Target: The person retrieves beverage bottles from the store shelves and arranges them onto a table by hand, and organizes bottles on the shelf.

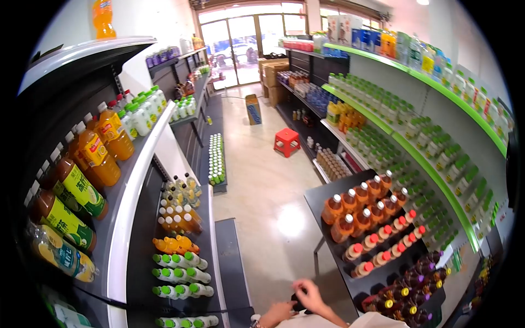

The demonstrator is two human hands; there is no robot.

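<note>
My left hand (278, 313) is low in front of my body, with a watch (255, 319) at its wrist. Its fingers bend toward a small dark patch between my hands, which I cannot make out. Just to the right and slightly higher, my right hand (309, 297) has its fingers curled in toward the thumb. Anything inside its fingers is hidden. Right of my hands stands a dark display table (328, 240) holding orange-brown drink bottles (361, 194) with white caps, red-capped bottles (383, 256), and dark bottles (403, 292) with yellow and purple caps.
On the left, a shelf (139, 147) holds tea bottles (76, 186); a lower shelf (205, 240) carries green-capped bottles (183, 275). Green-edged shelves (415, 136) line the right. A red stool (287, 142) and a cardboard box (253, 109) stand on the aisle floor (262, 202) before glass doors (238, 52).
</note>
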